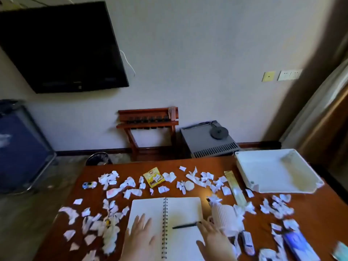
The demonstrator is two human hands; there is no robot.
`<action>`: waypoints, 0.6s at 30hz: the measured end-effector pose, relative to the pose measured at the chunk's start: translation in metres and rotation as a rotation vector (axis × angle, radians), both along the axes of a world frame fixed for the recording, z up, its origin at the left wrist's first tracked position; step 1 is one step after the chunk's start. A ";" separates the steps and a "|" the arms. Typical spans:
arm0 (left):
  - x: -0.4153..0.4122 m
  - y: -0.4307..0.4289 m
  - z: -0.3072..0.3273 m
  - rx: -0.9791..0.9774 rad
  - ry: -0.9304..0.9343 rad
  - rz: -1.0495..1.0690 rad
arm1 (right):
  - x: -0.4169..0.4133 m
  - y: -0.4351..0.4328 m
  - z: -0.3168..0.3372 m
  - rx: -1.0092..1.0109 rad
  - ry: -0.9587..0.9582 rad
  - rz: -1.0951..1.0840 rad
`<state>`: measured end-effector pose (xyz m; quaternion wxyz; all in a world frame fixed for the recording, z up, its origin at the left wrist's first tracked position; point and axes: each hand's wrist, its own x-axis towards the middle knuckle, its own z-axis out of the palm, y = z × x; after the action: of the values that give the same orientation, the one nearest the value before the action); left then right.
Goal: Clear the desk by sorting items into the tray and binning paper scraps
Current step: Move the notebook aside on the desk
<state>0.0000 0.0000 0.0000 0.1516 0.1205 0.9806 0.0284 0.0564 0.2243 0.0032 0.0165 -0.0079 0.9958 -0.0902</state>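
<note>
Though blurred, stapler (247,242) beside mug (225,217)

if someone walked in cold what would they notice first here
Torn white paper scraps litter nearly the whole brown desk. At the near edge an open spiral notebook lies under the left hand, flat on its left page, while the right hand reaches a black pen lying on the right page. The white tray at the far right corner looks empty.
</note>
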 end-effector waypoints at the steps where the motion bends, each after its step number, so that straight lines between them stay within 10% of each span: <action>1: -0.008 -0.003 -0.008 0.005 -0.149 0.057 | -0.007 0.000 -0.008 -0.071 -0.084 -0.024; 3: -0.022 -0.010 -0.011 -0.042 -0.218 0.084 | -0.016 -0.001 -0.017 -0.108 -0.333 0.005; 18: -0.076 -0.064 -0.078 -0.050 -0.241 0.496 | -0.068 -0.021 -0.103 -0.076 -0.126 0.054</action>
<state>-0.0764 -0.0643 -0.0780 0.2585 -0.1312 0.9555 0.0546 -0.0120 0.2032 -0.0994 0.0812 -0.0299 0.9880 -0.1279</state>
